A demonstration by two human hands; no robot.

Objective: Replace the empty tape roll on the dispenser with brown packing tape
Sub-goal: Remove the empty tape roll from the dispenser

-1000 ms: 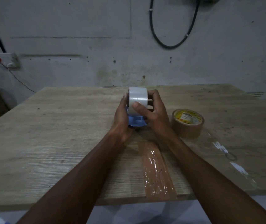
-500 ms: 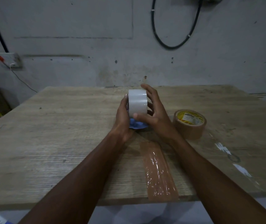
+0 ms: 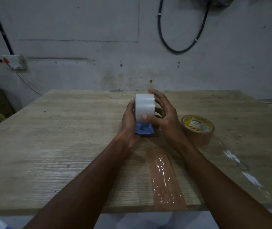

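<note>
White and glossy, the roll point(image 3: 144, 107) on the blue dispenser point(image 3: 144, 128) stands upright at the middle of the desk point(image 3: 66, 138), held between my two hands. My left hand point(image 3: 128, 123) wraps the left side of the dispenser, its fingers hidden behind the roll, so I cannot tell how they lie. My right hand point(image 3: 164, 117) cups the roll from the right, thumb pressed on its near face and fingers point(image 3: 156, 95) spread and curved over the far top edge. Half a second ago those fingers reached lower around the roll; now they sit a little higher and looser, and the dispenser's blue base shows more plainly below the roll.

The brown packing tape point(image 3: 197, 129) lies flat on the desk just right of my right wrist, untouched and where it was. Its core carries a yellow label with dark print, too blurred to read. A strip of brown tape point(image 3: 165, 177) is stuck on the desk, running to the near edge.
</note>
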